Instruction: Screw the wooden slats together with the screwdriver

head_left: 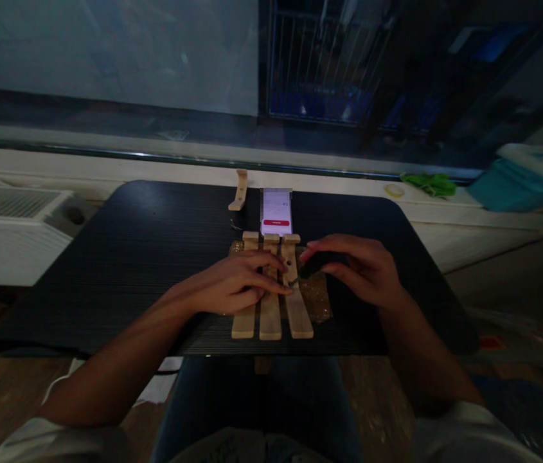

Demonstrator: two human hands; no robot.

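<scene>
Three curved wooden pieces lie side by side: a left one [243, 323], a middle one [270, 321] and a right one [300, 316]. Each has a raised lip at its far end. My left hand [232, 281] rests across them, its index and middle fingers stretched out and spread onto the right piece. A dark hole shows between those fingertips. My right hand [365, 267] pinches a short dark screwdriver-like tool [317, 262] from the right side. Its thin tip points down-left at the right piece near my left fingertips; exact contact is too dim to tell.
Beneath the pieces is a brown, shiny wrapped slab [317, 296] on the black table [146, 238]. Beyond stand a lit phone [276, 212] and another curved wooden piece [239, 191]. A tape roll [394, 190], green bundle [429, 184] and teal bin [516, 183] are on the sill.
</scene>
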